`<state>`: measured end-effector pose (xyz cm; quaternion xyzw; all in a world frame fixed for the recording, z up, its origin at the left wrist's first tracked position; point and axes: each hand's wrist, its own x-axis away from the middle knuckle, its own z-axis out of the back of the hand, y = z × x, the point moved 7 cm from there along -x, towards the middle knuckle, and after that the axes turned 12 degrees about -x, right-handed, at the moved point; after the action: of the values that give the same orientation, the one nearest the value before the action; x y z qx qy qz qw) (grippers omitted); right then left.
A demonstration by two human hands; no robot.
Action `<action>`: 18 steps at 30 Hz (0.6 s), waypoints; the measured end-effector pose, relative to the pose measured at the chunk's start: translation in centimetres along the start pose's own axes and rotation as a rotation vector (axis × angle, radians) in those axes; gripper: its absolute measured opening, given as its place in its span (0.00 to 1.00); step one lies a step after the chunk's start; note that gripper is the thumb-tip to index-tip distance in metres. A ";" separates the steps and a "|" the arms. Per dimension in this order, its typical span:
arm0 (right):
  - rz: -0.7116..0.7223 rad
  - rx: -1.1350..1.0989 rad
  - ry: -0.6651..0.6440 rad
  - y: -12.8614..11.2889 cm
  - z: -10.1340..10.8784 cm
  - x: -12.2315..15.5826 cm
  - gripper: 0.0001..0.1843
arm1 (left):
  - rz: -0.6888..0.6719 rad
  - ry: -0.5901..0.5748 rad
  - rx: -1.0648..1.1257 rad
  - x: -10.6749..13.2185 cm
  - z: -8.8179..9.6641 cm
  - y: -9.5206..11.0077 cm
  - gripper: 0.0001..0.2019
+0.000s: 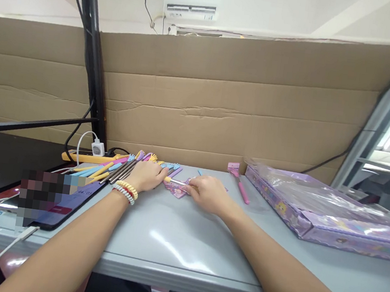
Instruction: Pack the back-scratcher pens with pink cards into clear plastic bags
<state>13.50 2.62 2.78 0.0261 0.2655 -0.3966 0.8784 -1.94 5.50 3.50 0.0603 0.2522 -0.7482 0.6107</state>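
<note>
Between my two hands lies a back scratcher with a thin metal shaft and a yellow end. My left hand is closed at the yellow end, fingers curled; its grip is partly hidden. My right hand pinches the other end of the shaft, covering it. Under the shaft are purple printed cards. Left of my left hand, and partly behind it, is a pile of back scratchers with coloured handles and hand-shaped heads. Farther right, a pink back scratcher with a pink card at its head lies apart.
A purple printed box with clear plastic over it stands on the right of the grey table. At left are a phone, a white cable, a plugged charger and a black post. Cardboard lines the back.
</note>
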 end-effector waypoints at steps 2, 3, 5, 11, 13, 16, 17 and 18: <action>-0.040 0.042 -0.047 0.4 -0.4 0.2 0.19 | 0.037 0.009 0.010 -0.1 -0.2 -0.3 0.29; -0.053 0.057 -0.059 0.5 -0.5 0.2 0.20 | 0.055 0.007 0.006 -0.1 -0.4 -0.5 0.29; -0.056 0.072 -0.066 0.2 -0.7 0.3 0.21 | 0.074 -0.003 -0.018 -0.2 -0.6 -0.6 0.28; -0.065 -0.023 -0.044 -0.9 -0.9 0.4 0.23 | 0.012 -0.034 -0.145 0.1 0.4 0.0 0.24; -0.074 -0.050 -0.030 -0.9 -0.7 0.4 0.23 | -0.013 -0.042 -0.181 0.3 0.9 0.2 0.24; -0.067 -0.071 -0.014 -1.2 -0.4 0.4 0.23 | -0.043 -0.037 -0.209 0.6 1.4 0.6 0.24; -0.069 -0.071 -0.005 -1.4 -0.2 0.4 0.23 | -0.059 -0.029 -0.214 0.6 1.5 0.7 0.23; -0.074 -0.069 0.001 -1.4 -0.1 0.5 0.24 | -0.081 -0.021 -0.218 0.7 1.6 0.9 0.23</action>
<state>12.69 1.34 2.67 -0.0141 0.2802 -0.4196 0.8633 -0.90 4.04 4.30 -0.0243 0.3278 -0.7409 0.5856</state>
